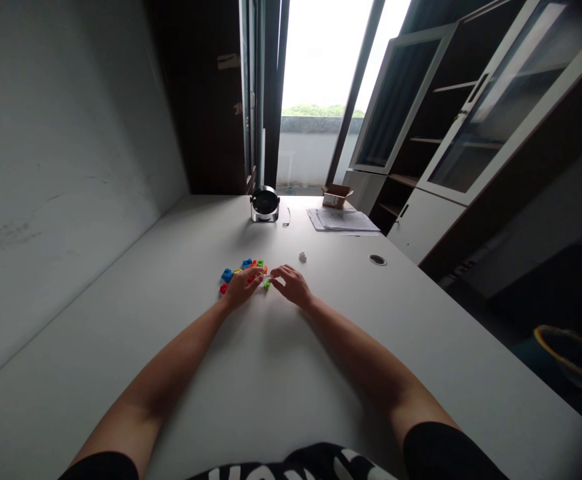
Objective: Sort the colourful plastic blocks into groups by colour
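Note:
On the white table, my left hand [243,287] and my right hand [293,288] face each other, fingertips a small gap apart. The fingers of both are bent and drawn in toward the thumbs. A small pale piece [267,277] shows between the fingertips, too small to name. Just below it is a green block [267,285]. Small coloured plastic blocks lie around and partly behind my left hand: a blue block [227,275], a red block [223,289], and several others in yellow, orange and green. My left hand hides some of them.
A crumpled white scrap [303,257] lies beyond my right hand. Farther back stand a round black device [265,202] on a stand, a thin cord [287,217], papers [345,221] and an open cardboard box [336,196]. A cable hole [377,260] is at the right.

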The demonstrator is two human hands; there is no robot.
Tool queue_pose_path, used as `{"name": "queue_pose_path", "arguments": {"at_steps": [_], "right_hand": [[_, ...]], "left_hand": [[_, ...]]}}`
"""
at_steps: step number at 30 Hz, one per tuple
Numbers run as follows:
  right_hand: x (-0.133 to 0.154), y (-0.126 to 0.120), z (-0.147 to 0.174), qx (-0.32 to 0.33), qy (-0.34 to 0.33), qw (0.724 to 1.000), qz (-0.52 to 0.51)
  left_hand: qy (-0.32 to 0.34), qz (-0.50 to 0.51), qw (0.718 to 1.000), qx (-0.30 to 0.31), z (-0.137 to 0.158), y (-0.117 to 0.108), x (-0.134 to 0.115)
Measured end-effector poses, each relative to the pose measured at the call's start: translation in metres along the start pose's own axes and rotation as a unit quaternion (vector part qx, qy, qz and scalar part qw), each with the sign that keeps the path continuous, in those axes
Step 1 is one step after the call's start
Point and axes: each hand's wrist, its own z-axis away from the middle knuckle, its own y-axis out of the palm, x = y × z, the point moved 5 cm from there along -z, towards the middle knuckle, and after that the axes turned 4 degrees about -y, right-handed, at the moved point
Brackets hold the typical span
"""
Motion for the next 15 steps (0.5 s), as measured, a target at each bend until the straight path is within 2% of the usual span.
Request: {"name": "queue_pose_path", "arguments": {"at_steps": [15], "right_hand": [[0.0083,0.0018,-0.0004,0.042,-0.053,0.997,0.045]], "left_hand": [[0.002,0.019,1.000,0.015,0.0006,0.0017,0.0014]]}}
